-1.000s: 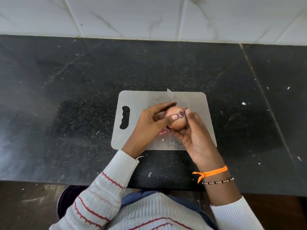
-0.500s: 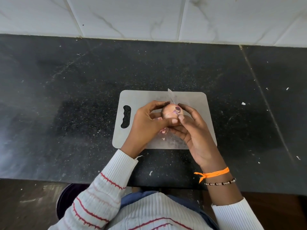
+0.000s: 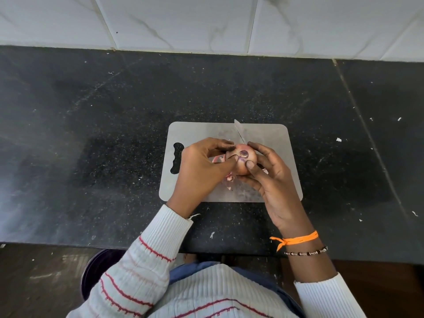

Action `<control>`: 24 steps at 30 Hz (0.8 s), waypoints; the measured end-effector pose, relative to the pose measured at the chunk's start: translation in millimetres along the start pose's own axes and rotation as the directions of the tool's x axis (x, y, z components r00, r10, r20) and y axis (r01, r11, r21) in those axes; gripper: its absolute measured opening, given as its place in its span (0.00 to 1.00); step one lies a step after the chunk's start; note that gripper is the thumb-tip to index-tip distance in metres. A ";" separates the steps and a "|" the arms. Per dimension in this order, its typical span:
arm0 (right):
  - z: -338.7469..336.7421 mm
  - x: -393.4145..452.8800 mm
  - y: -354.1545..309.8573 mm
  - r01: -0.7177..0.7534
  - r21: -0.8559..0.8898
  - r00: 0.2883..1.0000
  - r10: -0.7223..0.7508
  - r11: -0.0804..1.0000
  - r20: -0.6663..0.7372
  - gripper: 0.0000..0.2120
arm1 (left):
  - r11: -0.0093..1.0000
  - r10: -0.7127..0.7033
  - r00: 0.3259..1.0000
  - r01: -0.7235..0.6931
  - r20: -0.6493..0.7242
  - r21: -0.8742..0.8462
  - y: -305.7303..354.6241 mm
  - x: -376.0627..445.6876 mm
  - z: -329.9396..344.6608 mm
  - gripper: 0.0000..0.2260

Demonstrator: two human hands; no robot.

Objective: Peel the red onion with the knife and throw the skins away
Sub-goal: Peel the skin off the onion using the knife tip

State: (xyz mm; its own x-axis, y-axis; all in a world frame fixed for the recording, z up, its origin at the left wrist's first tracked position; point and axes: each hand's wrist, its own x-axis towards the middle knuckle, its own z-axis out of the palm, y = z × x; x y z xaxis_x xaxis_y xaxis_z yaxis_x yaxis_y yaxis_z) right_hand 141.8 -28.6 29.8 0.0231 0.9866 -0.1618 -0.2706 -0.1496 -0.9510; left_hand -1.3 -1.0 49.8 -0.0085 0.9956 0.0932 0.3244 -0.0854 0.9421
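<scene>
A red onion [image 3: 241, 162], its dark cut end facing up, is held just above the pale cutting board [image 3: 199, 134]. My left hand [image 3: 202, 166] grips its left side, thumb and fingertips pinching near the cut end. My right hand [image 3: 273, 180] cups the right side with the thumb pressed on the onion. It also holds the knife [image 3: 239, 133], whose blade sticks out past the onion toward the wall; the handle is hidden in the hand. Pink skin scraps [image 3: 229, 179] lie on the board under my hands.
The board lies on a black stone counter [image 3: 91, 145] backed by white tiles [image 3: 206, 21]. A dark round bin [image 3: 97, 271] stands on the floor below the counter's front edge, at my left. White specks dot the counter on the right.
The onion has been turned so its cut end faces up. My left thumb and fingers have shifted onto that end, and my right thumb has slid down the onion's front.
</scene>
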 end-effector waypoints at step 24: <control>3.5 -5.0 2.4 0.033 -0.055 0.997 -0.037 0.998 -0.065 0.17 | 0.993 -0.041 0.999 0.040 -0.009 -0.112 -6.9 -8.4 -0.8 0.07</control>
State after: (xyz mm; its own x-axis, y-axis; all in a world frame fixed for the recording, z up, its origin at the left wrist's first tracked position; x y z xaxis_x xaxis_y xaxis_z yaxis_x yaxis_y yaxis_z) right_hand 137.7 -33.6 29.3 0.0953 0.9850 -0.1435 -0.2159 -0.1203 -0.9690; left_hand -4.3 -8.8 42.7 -0.0299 0.9979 0.0571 0.2163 -0.0493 0.9751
